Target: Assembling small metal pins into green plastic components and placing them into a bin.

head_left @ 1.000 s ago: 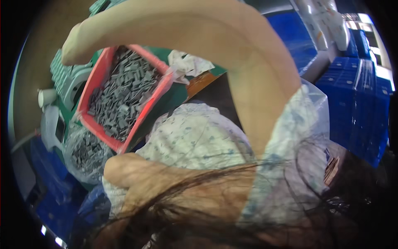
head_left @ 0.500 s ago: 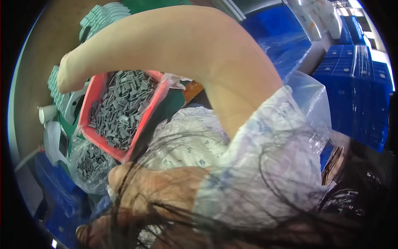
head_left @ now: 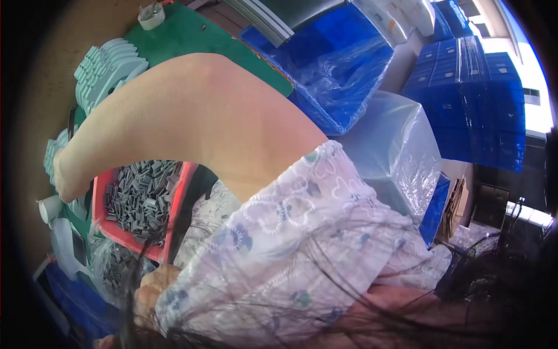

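Note:
My right arm [head_left: 197, 110], bent at the elbow, arches over the pink-red bin [head_left: 99, 203] toward the far left. My right hand [head_left: 67, 177] is beside pale mint-green plastic parts [head_left: 53, 154]; its fingers are hidden, so a grip cannot be made out. In the bin lie many small grey plastic clips or blocks [head_left: 142, 200]. Low on the left, part of my left arm or hand [head_left: 150, 294] shows behind the patterned white sleeve [head_left: 279, 232] and loose hair. Its fingers are not clear. A clear bag [head_left: 113, 264] of similar grey pieces lies close to it.
Stacked mint-green parts [head_left: 107, 67] and a tape roll [head_left: 151, 17] rest on the green table [head_left: 192, 41]. A white cup [head_left: 50, 208] stands at left. Rightward are a plastic-lined blue crate [head_left: 343, 64], a clear bag [head_left: 383, 139] and stacked blue crates [head_left: 465, 99].
The whole view has shifted, with the bin and parts now lower and further left. My right hand remains by the mint-green parts. Less of my left arm shows, as the sleeve covers more.

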### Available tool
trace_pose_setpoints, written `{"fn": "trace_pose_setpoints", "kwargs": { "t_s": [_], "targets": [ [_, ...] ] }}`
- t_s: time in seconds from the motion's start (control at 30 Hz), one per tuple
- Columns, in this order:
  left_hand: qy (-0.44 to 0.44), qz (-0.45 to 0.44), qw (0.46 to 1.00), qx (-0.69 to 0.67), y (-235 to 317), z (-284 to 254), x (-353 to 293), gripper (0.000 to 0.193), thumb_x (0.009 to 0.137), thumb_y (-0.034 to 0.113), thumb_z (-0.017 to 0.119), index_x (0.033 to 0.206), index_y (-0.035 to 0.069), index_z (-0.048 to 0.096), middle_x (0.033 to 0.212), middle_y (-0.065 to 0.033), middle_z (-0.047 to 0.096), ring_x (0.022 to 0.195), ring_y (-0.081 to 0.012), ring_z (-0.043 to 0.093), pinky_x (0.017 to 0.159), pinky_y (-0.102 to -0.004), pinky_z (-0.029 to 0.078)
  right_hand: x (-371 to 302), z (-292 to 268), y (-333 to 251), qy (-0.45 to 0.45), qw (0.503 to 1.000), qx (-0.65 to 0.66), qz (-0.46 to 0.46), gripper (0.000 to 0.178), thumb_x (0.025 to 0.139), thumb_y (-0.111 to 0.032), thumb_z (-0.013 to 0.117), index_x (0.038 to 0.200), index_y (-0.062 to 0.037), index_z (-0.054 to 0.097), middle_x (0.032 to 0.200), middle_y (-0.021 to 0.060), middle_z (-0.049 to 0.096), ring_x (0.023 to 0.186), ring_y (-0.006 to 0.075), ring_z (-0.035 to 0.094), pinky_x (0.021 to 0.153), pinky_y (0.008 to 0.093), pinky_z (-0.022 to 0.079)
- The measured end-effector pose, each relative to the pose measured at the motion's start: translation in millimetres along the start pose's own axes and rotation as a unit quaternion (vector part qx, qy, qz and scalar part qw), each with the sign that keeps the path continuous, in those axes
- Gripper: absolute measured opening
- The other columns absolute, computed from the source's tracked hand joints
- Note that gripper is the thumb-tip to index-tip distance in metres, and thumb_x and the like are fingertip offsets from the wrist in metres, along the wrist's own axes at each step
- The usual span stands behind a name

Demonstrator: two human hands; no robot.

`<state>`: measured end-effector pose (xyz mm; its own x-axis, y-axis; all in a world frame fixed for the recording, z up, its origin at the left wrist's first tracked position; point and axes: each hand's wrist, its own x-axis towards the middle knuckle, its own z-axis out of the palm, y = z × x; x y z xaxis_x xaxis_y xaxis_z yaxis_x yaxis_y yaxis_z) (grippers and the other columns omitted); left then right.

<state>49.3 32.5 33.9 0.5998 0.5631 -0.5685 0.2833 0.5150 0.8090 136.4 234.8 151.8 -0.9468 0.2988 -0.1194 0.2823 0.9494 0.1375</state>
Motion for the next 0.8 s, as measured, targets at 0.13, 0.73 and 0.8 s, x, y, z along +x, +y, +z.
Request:
{"fn": "trace_pose_setpoints", "kwargs": {
  "t_s": [0.13, 0.73, 0.8],
  "targets": [
    [-0.016, 0.011, 1.0, -0.006, 2, 6, 9, 0.051, 0.083, 0.042, 0.046, 0.113, 0.001, 0.044, 0.1, -0.008, 0.049, 0.092, -0.0161, 0.047, 0.082, -0.0294, 0.036, 0, 15, -5, 0.056, 0.998, 0.03, 0.016, 0.024, 0.075, -0.013, 0.053, 0.097, -0.0099, 0.061, 0.102, 0.0049, 0.059, 0.095, 0.0224, 0.056, 0.066, 0.0396, 0.048],
    [-0.113, 0.05, 0.992, -0.034, 32, 33, 41, 0.057, 0.082, 0.045, 0.046, 0.118, 0.001, 0.04, 0.107, -0.0105, 0.049, 0.099, -0.0187, 0.047, 0.085, -0.0316, 0.036, 45, -19, 6, -0.068, 0.994, 0.077, -0.041, 0.021, 0.075, -0.015, 0.053, 0.094, -0.0118, 0.062, 0.096, 0.0065, 0.06, 0.088, 0.0239, 0.057, 0.064, 0.0397, 0.048],
    [-0.142, 0.06, 0.986, -0.071, 40, 49, 46, 0.058, 0.082, 0.046, 0.046, 0.119, 0.001, 0.04, 0.108, -0.0108, 0.049, 0.1, -0.019, 0.047, 0.086, -0.0318, 0.036, 41, -31, 8, -0.082, 0.992, 0.081, -0.055, 0.02, 0.075, -0.015, 0.053, 0.092, -0.012, 0.062, 0.094, 0.0069, 0.061, 0.086, 0.0244, 0.058, 0.063, 0.0395, 0.048]
  ]
}}
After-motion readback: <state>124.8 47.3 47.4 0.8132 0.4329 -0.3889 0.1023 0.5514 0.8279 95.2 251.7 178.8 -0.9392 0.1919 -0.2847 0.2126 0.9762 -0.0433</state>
